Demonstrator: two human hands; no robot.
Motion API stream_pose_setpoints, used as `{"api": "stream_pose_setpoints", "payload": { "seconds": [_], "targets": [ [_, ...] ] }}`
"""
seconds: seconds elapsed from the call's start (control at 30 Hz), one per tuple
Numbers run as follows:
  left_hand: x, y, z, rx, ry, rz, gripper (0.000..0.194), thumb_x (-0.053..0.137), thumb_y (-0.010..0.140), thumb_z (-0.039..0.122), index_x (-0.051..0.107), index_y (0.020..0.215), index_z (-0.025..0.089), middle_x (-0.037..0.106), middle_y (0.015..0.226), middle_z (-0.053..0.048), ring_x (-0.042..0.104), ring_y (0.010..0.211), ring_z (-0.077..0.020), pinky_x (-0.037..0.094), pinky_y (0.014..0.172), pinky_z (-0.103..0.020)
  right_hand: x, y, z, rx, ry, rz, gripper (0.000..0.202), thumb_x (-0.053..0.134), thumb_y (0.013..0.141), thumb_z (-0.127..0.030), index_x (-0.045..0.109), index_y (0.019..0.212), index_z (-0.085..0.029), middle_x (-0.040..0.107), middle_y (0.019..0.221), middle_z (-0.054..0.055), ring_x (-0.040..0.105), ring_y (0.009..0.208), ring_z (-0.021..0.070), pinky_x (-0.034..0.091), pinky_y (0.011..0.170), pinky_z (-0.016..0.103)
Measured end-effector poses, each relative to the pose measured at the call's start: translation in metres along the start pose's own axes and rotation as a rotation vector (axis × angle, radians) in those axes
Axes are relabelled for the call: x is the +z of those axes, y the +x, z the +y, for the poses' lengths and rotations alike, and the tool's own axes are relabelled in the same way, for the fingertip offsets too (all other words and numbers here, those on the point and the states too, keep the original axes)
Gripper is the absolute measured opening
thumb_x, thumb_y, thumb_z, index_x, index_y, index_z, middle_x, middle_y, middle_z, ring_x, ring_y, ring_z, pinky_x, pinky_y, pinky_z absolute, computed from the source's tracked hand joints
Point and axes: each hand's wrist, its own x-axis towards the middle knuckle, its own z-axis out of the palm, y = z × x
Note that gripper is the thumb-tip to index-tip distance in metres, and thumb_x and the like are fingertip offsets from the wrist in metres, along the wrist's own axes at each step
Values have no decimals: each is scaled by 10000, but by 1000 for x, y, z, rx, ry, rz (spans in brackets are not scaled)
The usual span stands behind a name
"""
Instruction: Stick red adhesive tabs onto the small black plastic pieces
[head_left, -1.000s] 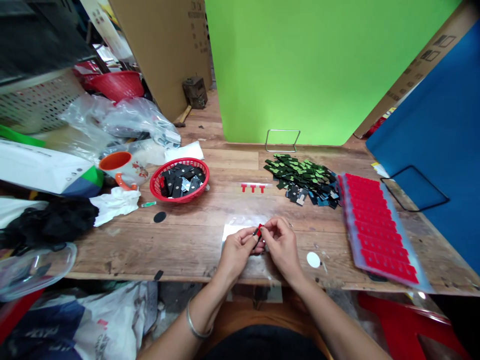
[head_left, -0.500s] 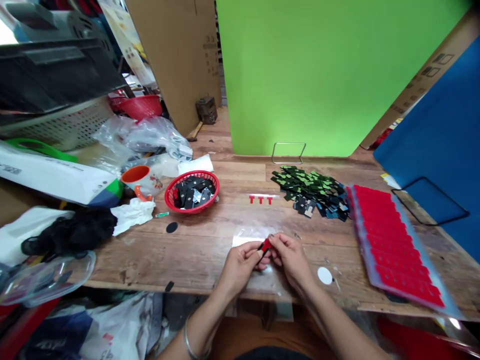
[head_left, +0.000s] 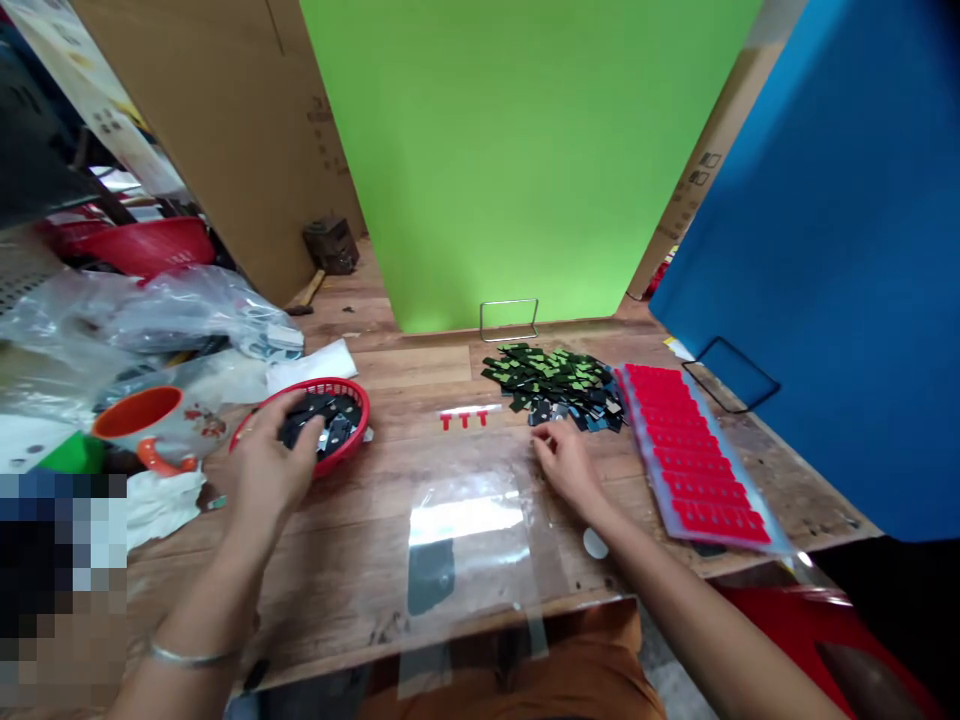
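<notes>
My left hand [head_left: 274, 460] is over the left side of the red basket [head_left: 358, 420], thumb and fingers apart with nothing visible between them. Dark flat pieces [head_left: 330, 418] fill the basket. My right hand [head_left: 566, 460] has its fingertips at the front edge of a pile of black and green pieces [head_left: 555, 375]; whether it pinches one is hidden. Between the hands, three small red T-shaped pieces [head_left: 464, 421] lie in a row on a clear strip. Nearer me, a clear plastic sheet [head_left: 480, 520] lies on the wooden table.
A stack of red pieces on clear sheets [head_left: 694, 455] lies at the right. An orange-rimmed mug [head_left: 161, 425] and plastic bags [head_left: 172, 310] are at the left. Behind stand a green panel [head_left: 525, 160], a blue panel [head_left: 832, 300] and wire loops.
My hands have parted. The left moved to the basket and no longer holds the red and black piece; the right moved forward to the pile. The camera view has shifted right.
</notes>
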Motion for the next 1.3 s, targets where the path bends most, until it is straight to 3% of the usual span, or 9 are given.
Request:
{"api": "stream_pose_setpoints", "payload": {
  "seconds": [0.17,0.33,0.47,0.67,0.77,0.87,1.03,1.17,1.3],
  "targets": [
    [35,-78,43,118,-237,-324,260,540,805,316,658,1001,192,606,1154,-88,540,1092,-238,372,987,-372,-23,33,24,137,-485,19,327,591,773,-364,589,1041,-177,523,1010,120,573,825,242,418,677,312],
    [58,-132,74,-72,-509,-540,212,600,771,307,707,941,237,636,1110,-84,553,1069,-244,384,966,-362,-23,43,38,187,-423,19,420,661,705,-366,560,1057,-161,543,1006,126,575,807,242,410,667,308],
    [60,-140,87,-208,-639,-586,207,626,761,311,712,931,230,670,1029,-72,589,998,-227,411,917,-312,-27,41,43,153,-187,92,296,593,719,-218,556,1010,-172,596,779,38,573,712,188,418,653,274],
    [67,-136,102,-573,-876,-679,295,686,713,377,686,893,144,695,852,-78,634,769,-179,483,723,-251,-19,11,12,279,533,-23,228,590,744,-375,533,849,-181,584,630,-12,538,435,131,401,435,231],
    [64,-134,112,-828,-1023,-820,368,639,750,441,665,897,105,689,795,-112,635,686,-159,505,693,-266,-3,-18,-20,308,790,-78,220,616,752,-358,517,840,-184,630,694,16,627,558,166,485,530,270],
    [57,-133,113,-955,-1229,-859,354,609,786,429,657,923,106,687,863,-133,643,758,-162,507,758,-282,15,-50,-48,28,697,-97,55,547,829,-246,572,837,-197,656,883,55,638,835,188,502,768,342],
    [44,-133,88,-874,-1265,-738,236,678,747,319,669,877,121,677,840,-78,620,744,-126,502,713,-224,32,-80,-66,-524,396,-246,231,489,834,-101,629,965,-230,591,1141,78,469,1164,227,380,984,428],
    [34,-131,56,-723,-919,-606,246,669,727,340,689,848,126,676,787,-68,624,702,-155,515,697,-272,37,-80,-65,-532,340,-272,254,472,847,-104,617,1019,-222,597,1078,85,503,1086,217,413,931,404],
    [24,-127,28,-270,-297,-413,224,540,812,276,704,935,184,676,897,-81,610,837,-216,481,793,-355,44,-74,-65,-438,305,-275,187,468,859,-133,628,939,-188,613,903,79,542,917,203,440,819,362]
  ]
}}
